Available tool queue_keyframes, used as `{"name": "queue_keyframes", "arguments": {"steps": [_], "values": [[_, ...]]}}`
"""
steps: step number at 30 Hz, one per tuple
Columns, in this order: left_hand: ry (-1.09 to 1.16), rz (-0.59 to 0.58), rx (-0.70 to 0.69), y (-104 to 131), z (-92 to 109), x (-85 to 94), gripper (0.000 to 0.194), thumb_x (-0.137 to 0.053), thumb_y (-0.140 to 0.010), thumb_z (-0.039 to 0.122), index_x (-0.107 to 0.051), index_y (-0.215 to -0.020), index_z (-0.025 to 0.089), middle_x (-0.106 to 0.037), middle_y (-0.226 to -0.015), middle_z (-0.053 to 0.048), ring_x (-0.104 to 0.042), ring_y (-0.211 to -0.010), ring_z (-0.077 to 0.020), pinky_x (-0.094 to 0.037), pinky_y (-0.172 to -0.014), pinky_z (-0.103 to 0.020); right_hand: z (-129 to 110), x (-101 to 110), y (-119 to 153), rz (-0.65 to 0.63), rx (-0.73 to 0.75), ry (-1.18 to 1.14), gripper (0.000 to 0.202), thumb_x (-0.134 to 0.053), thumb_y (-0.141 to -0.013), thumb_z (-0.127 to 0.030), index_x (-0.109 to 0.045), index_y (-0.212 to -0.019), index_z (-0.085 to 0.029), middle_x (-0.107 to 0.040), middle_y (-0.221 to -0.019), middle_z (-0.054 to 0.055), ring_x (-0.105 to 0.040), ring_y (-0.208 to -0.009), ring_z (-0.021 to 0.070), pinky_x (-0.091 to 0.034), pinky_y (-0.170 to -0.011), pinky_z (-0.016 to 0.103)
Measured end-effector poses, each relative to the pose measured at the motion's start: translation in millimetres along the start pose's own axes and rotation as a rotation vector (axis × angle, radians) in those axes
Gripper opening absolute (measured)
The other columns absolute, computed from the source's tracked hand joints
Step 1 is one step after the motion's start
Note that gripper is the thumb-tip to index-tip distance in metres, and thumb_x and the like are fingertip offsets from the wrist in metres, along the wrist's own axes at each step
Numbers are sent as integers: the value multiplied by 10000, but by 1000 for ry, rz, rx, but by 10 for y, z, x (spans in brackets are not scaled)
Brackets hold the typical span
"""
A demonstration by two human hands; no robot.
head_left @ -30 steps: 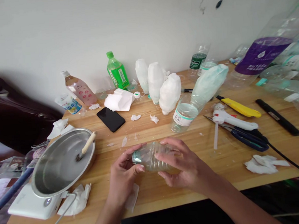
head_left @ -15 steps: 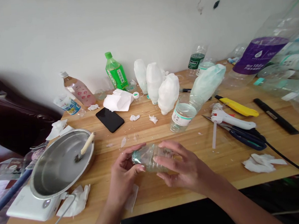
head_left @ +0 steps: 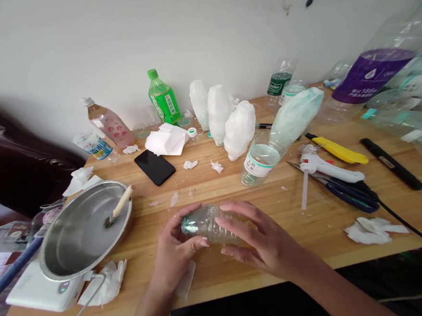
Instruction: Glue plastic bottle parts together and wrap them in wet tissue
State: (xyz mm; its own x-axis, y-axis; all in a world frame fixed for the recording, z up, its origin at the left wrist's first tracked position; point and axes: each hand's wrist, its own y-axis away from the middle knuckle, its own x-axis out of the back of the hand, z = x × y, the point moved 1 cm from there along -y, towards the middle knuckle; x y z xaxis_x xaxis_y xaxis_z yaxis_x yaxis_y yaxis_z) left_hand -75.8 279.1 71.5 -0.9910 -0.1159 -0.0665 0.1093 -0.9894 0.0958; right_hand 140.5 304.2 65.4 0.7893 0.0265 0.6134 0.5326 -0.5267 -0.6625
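Observation:
A clear plastic bottle (head_left: 209, 224) lies sideways between my hands above the front of the wooden table. My left hand (head_left: 179, 244) is closed around its greenish left end, thumb in front and fingers behind. At the other end, my right hand (head_left: 260, 236) grips it with bent fingers over the ribbed side; the palm hides that end. Beyond them stand several white paper-covered bottle shapes (head_left: 219, 114). To their right, a cut bottle with a label (head_left: 260, 163) holds a pale green covered shape (head_left: 296, 116) leaning in it.
At left, a steel basin (head_left: 86, 234) with a brush (head_left: 122, 205) rests on a white device (head_left: 43, 290). A phone (head_left: 155, 167) lies behind. On the right are a glue gun (head_left: 333, 171), scissors (head_left: 351, 196), a yellow cutter (head_left: 340, 150) and a large purple-labelled bottle (head_left: 371, 75).
The clear bottle has turned slightly in my fingers and shifted a little left. Both hands keep their hold, and the camera view has moved slightly.

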Motion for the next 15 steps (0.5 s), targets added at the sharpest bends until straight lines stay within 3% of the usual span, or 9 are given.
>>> {"name": "queue_keyframes", "arguments": {"steps": [3,9,15], "values": [[10,-25,-14,28,-15,-15,558,-935,-611,369,-741,-1118,240,-738,-1179,-83,-680,-1065,-255,-547,-898,-289,-11,-23,-10,12,-42,-28,442,-631,-953,-209,-488,-1372,-202,-553,-1324,150,-577,-1255,228,-558,-1018,379],[28,-93,-37,92,-90,-53,358,-690,-908,363,-619,-1242,254,-634,-1349,-95,-625,-1162,-231,-502,-977,-305,-5,-72,-2,52,-4,20,436,-659,-920,-163,-531,-1335,-198,-580,-1271,140,-594,-1225,245,-578,-994,401],[0,-3,-21,114,-152,-117,319,-611,-952,431,-606,-1202,233,-653,-1303,-103,-650,-1083,-223,-494,-956,-323,15,-70,3,58,41,15,458,-697,-890,-148,-550,-1323,-167,-613,-1228,135,-610,-1190,249,-577,-1000,429]]}}
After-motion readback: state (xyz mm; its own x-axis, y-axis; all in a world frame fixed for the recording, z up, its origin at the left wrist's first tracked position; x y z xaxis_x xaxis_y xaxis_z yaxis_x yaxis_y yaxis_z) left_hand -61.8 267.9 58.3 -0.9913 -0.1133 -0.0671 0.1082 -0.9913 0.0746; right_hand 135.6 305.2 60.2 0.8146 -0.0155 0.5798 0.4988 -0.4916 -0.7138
